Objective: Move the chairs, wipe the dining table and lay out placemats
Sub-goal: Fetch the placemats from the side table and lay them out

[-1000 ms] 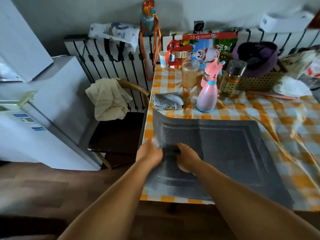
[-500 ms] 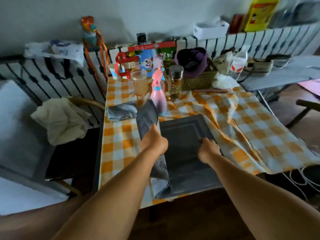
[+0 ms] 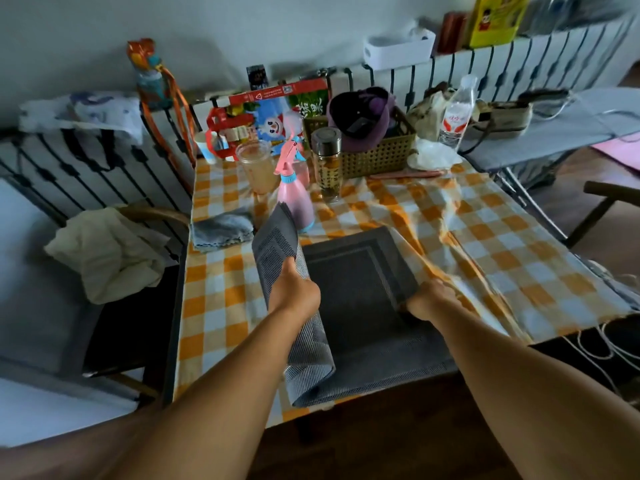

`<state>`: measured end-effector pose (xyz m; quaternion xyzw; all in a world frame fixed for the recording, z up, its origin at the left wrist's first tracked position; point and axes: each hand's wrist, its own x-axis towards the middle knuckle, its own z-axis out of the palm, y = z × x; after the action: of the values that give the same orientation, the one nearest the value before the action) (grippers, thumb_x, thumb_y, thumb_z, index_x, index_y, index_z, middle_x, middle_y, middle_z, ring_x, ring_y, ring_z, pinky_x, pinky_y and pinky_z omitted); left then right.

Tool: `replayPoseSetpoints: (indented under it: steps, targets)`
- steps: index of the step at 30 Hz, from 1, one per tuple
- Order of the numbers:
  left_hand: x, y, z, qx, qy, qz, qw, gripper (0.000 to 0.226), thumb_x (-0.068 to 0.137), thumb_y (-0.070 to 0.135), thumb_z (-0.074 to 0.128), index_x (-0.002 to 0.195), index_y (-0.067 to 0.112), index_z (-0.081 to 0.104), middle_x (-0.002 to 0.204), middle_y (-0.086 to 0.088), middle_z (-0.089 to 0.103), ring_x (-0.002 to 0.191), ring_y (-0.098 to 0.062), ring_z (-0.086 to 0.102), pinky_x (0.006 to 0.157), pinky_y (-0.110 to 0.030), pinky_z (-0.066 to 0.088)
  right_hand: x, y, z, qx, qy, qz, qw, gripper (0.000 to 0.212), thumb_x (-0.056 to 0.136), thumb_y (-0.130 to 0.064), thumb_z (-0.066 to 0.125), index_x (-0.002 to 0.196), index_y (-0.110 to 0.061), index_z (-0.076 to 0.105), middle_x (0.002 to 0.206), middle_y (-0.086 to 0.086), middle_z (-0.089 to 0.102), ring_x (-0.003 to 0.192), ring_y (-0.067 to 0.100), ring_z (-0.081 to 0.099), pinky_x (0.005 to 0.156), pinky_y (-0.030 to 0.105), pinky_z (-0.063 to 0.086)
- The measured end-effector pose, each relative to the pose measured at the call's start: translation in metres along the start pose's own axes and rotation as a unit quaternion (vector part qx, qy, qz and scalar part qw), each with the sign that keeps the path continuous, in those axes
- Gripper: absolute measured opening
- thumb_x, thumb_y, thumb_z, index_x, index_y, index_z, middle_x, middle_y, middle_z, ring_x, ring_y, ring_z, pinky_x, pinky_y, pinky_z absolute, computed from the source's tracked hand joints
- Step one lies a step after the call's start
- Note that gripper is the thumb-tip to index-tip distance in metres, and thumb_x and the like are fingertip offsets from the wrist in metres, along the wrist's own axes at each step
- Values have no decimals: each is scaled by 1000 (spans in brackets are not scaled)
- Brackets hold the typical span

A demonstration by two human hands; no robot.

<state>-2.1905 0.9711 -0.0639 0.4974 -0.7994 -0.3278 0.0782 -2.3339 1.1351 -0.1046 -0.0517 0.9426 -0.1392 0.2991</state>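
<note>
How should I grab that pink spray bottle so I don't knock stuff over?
Grip the pink plastic spray bottle by its narrow neck below the trigger, coming from above: it stands upright, a lifted grey woven placemat blocks its front, and drink containers crowd behind it.

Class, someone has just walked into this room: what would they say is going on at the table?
A person is laying grey placemats on the checked tablecloth. The left hand lifts one placemat by its edge, curled upward. The right hand grips the right edge of the flat placemat beneath. A pink spray bottle stands behind.
</note>
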Motion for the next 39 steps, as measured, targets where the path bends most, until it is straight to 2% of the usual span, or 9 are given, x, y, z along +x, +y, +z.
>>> replayPoseSetpoints:
  steps: [4, 7, 13, 16, 21, 24, 29, 34, 39]
  targets:
    - [0, -6, -1, -5, 3, -11, 1000, 60, 87, 15, 42, 144, 24, 23, 145, -13, 41, 126, -35, 45, 100, -40, 40, 4, -2, 1, 54, -19, -4, 998, 44, 87, -24, 63, 121, -4, 46, 94, 9, 53, 74, 16, 54, 54, 25, 45]
    - [0, -11, -5, -17, 10, -21, 1000, 60, 86, 16, 43, 143, 24, 25, 144, -12, 43, 126, -34, 46, 100, -39, 40, 7, -5, 3, 97, -9, -20, 995, 43, 85, -24, 66, 118, -4, 47, 93, 10, 54, 71, 17, 54, 48, 24, 38]
    - [-3, -18, -19, -33, 26, -20, 999, 59, 84, 18, 43, 140, 26, 27, 138, -13, 49, 112, -36, 55, 93, -40, 49, -4, -16, 6, 70, 20, -34, 997, 30, 89, -17, 57, 116, -5, 49, 86, 9, 53, 68, 16, 54, 48, 24, 40]
    - [-5, -25, -26, -34, 37, -21, 999, 59, 84, 18, 43, 140, 27, 26, 134, -13, 52, 106, -35, 57, 84, -38, 50, -16, -31, 0, 33, 85, -68, 993, 24, 88, -14, 55, 110, -5, 52, 78, 5, 50, 74, 20, 57, 62, 31, 50]
    - [-10, -23, -37, -46, 48, -30, 997, 60, 87, 18, 43, 142, 27, 23, 135, -13, 50, 112, -32, 54, 82, -34, 44, -53, -77, -6, -9, 90, -157, 983, 37, 85, -19, 53, 121, -8, 52, 118, 15, 59, 109, 33, 58, 86, 38, 47]
    - [-16, -22, -54, -66, 45, -19, 997, 49, 87, 22, 46, 135, 23, 35, 126, -13, 57, 111, -34, 55, 88, -36, 44, -83, -112, 2, 21, 84, -225, 971, 37, 84, -21, 53, 120, -13, 49, 121, 16, 58, 111, 35, 56, 85, 36, 44]
    - [-31, -37, -97, -144, 67, 4, 987, 25, 85, 23, 50, 109, 20, 56, 108, -14, 66, 102, -34, 60, 76, -32, 41, -149, -178, 28, 50, 68, -355, 931, 28, 85, -17, 49, 113, -15, 51, 119, 18, 59, 110, 35, 56, 85, 35, 42]
    - [-52, -87, -165, -184, 155, 4, 971, 17, 85, 23, 53, 101, 21, 58, 100, -10, 68, 95, -29, 62, 70, -26, 37, -222, -230, 58, 58, 58, -448, 891, 15, 83, -17, 49, 97, -20, 49, 112, 18, 62, 106, 35, 57, 79, 35, 41]
    - [-99, -168, -262, -180, 286, -5, 941, 24, 84, 25, 52, 108, 27, 57, 104, -9, 69, 97, -27, 62, 73, -26, 38, -332, -283, 115, 84, 31, -549, 831, 30, 87, -20, 49, 117, -21, 51, 110, 17, 63, 103, 36, 58, 73, 32, 37]
